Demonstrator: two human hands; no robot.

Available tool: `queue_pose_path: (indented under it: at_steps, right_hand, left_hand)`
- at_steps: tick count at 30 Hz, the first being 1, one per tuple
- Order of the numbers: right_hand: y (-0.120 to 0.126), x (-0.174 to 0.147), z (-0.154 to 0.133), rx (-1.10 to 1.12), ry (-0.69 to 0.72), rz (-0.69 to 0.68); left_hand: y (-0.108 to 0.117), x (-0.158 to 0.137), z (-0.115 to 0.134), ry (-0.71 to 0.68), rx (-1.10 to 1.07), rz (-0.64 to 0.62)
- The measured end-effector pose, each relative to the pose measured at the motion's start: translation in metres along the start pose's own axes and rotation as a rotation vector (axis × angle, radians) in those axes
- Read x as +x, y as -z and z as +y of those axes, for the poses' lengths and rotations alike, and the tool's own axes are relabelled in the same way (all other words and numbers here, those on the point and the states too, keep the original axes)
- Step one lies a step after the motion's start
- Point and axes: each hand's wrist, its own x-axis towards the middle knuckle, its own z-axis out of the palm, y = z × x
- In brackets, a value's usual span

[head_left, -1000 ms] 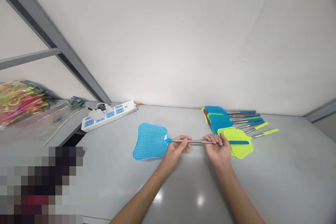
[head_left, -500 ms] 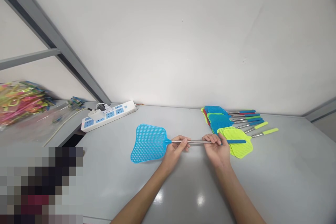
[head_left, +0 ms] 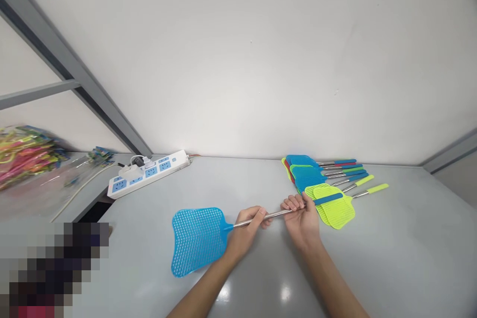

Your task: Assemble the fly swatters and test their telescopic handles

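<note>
A blue fly swatter (head_left: 199, 241) is held across in front of me, its perforated head to the left and lower than its blue grip. My left hand (head_left: 246, 231) is closed round the metal rod near the head, thumb on top. Farther right, my right hand (head_left: 302, 218) has its palm turned up and its fingers curled over the rod next to the blue grip. Just beyond that hand, two yellow-green fly swatters (head_left: 337, 211) lie overlapping on the table, partly hidden by the grip. Behind them is a fanned pile of fly swatters (head_left: 309, 179) in blue, green and red.
A white power strip (head_left: 149, 174) with plugs in it lies along the back left of the grey table (head_left: 402, 248). Bagged colourful items (head_left: 30, 156) sit at the far left beside a cable. A wall rises behind the table. The lower left corner is pixelated.
The held fly swatter has tilted, its head dropping lower and left while the grip end rises slightly. Both hands keep their hold on the rod. The camera view has shifted a little.
</note>
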Motion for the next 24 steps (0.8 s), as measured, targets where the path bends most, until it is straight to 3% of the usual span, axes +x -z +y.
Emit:
queue_pose_path:
  at_steps: [14, 18, 24]
  right_hand:
    - [0.004, 0.002, -0.001, -0.102, 0.028, 0.04]
    - [0.003, 0.002, -0.002, -0.05, -0.003, 0.036]
    - [0.004, 0.005, -0.013, -0.015, 0.061, 0.029]
  left_hand:
    - [-0.004, -0.001, -0.003, 0.122, -0.022, -0.013]
    - [0.001, 0.001, -0.004, 0.129, -0.077, -0.037]
    - [0.014, 0.002, -0.001, 0.171, -0.112, 0.008]
